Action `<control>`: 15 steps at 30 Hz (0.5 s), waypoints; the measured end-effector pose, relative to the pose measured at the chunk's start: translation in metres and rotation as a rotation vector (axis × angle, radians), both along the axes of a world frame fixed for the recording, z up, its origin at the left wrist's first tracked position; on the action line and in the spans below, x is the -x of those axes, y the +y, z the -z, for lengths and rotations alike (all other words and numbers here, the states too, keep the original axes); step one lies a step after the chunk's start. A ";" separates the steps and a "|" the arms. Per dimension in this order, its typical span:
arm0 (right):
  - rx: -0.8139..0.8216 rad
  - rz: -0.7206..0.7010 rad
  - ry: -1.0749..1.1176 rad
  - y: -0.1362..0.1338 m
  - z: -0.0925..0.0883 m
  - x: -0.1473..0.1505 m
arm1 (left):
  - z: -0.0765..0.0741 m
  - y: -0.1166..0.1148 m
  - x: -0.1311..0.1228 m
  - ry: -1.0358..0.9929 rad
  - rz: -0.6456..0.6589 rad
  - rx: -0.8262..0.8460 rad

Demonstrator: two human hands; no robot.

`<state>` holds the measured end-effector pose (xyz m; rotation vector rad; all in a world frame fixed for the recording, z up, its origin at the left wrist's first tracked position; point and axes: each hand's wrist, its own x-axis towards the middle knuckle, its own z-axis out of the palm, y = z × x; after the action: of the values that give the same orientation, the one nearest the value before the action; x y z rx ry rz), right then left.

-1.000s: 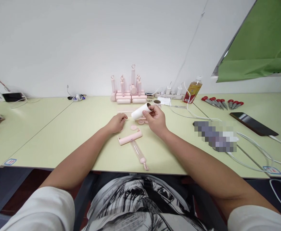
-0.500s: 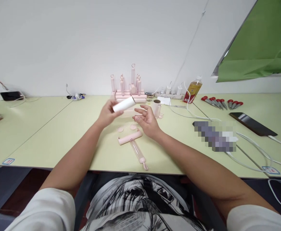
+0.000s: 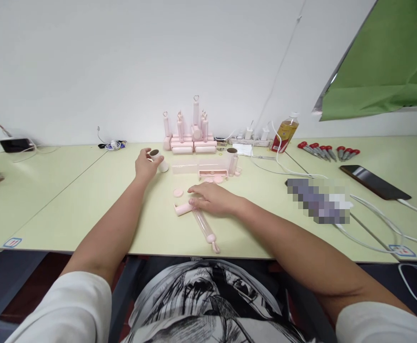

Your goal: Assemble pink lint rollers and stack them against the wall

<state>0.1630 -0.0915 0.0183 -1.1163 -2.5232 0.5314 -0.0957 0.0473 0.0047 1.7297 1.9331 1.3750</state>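
My left hand [image 3: 146, 165] has its thumb and fingers around a white paper roll [image 3: 163, 165] with a brown cardboard core; the roll stands nearly upright on the table. My right hand [image 3: 213, 197] is open, palm down, over a pink lint roller [image 3: 182, 209] and covers part of its crossbar. I cannot tell whether the fingers touch it. The roller's clear handle [image 3: 203, 225] with a pink loop points toward me. A round pink cap [image 3: 178, 192] lies beside the hand, and an open pink half-shell [image 3: 213, 173] is just beyond it.
Several assembled pink lint rollers [image 3: 194, 134] stand against the wall. Another roll [image 3: 232, 159] stands at centre right. A drink bottle [image 3: 286, 133], red-capped pens [image 3: 328, 151], a black phone [image 3: 374, 182] and white cables lie to the right.
My left hand has carried the white roll left and down to the table, turning it upright. My right hand has come down toward me over the pink roller.
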 end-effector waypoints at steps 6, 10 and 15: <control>-0.011 -0.063 -0.037 -0.002 -0.001 0.003 | -0.002 -0.003 -0.005 0.105 0.079 0.043; 0.006 -0.086 -0.010 -0.001 0.001 0.004 | -0.022 -0.023 -0.006 0.173 0.020 -0.042; -0.027 -0.041 0.063 0.002 0.003 0.004 | -0.034 -0.067 -0.034 0.374 0.635 0.221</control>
<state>0.1585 -0.0899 0.0150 -1.0245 -2.4966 0.5331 -0.0618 -0.0197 0.0384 2.3133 1.3948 0.6280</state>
